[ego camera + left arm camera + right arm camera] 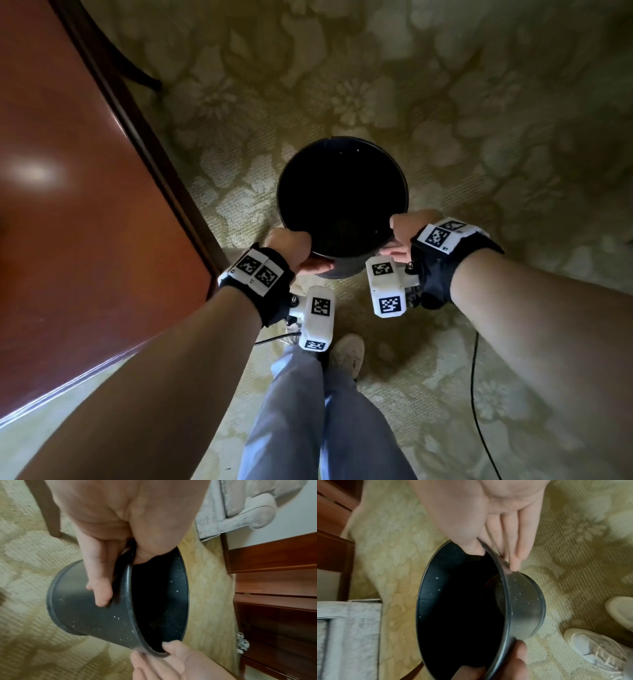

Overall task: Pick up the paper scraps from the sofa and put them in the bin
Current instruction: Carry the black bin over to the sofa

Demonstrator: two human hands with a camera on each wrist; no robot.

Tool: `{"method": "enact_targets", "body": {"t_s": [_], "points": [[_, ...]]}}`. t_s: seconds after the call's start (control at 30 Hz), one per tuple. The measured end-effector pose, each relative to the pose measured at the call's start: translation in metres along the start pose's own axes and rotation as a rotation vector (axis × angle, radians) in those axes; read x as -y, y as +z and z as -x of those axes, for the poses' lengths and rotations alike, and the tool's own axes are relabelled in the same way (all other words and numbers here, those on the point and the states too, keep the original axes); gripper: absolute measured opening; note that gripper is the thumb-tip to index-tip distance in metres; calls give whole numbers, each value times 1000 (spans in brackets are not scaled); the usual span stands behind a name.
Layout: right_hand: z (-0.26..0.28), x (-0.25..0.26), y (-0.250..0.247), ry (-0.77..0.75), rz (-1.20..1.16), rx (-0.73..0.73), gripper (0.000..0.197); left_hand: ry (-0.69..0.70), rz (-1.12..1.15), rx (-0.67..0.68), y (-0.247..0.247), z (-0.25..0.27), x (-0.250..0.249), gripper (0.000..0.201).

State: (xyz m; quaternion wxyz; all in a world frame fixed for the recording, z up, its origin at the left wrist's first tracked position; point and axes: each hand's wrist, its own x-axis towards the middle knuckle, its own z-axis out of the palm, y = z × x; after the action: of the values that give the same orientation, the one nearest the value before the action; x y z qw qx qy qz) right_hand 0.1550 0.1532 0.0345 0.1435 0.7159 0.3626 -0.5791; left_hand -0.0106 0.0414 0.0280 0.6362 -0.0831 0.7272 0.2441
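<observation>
A round black bin (pixel 279 192) is held between both hands over the carpet; its inside is dark and I cannot see what is in it. My left hand (pixel 301 250) grips the near-left rim, thumb inside and fingers down the outer wall. The left wrist view shows the left hand (pixel 120 580) on the bin (pixel 85 615). My right hand (pixel 400 236) grips the near-right rim the same way. The right hand (pixel 494 557) pinches the bin (pixel 522 608) in the right wrist view. A pale grey sofa (pixel 240 507) stands beyond. No paper scraps show.
A reddish wooden table (pixel 85 205) fills the left side. Wooden drawers (pixel 274 588) stand near the sofa. A floral carpet (pixel 479 137) covers the floor. A black cable (pixel 474 377) runs by my legs, and white shoes (pixel 599 649) are close below the bin.
</observation>
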Motion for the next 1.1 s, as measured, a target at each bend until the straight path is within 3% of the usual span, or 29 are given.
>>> {"method": "enact_targets", "body": {"t_s": [0.2, 0.37, 0.57, 0.8, 0.87, 1.1], "points": [[112, 77, -51, -143, -34, -110, 50, 107, 79, -56, -13, 125, -81, 16], [212, 154, -76, -265, -75, -165, 55, 205, 157, -60, -36, 216, -143, 21], [288, 227, -85, -382, -165, -139, 54, 269, 280, -66, -53, 284, -203, 25], [320, 314, -110, -463, -130, -56, 55, 293, 397, -18, -51, 334, -291, 27], [326, 352, -121, -491, -72, -18, 53, 330, 429, -39, -50, 344, -323, 35], [329, 452, -136, -587, 44, 16, 50, 316, 538, -198, -67, 340, -395, 20]]}}
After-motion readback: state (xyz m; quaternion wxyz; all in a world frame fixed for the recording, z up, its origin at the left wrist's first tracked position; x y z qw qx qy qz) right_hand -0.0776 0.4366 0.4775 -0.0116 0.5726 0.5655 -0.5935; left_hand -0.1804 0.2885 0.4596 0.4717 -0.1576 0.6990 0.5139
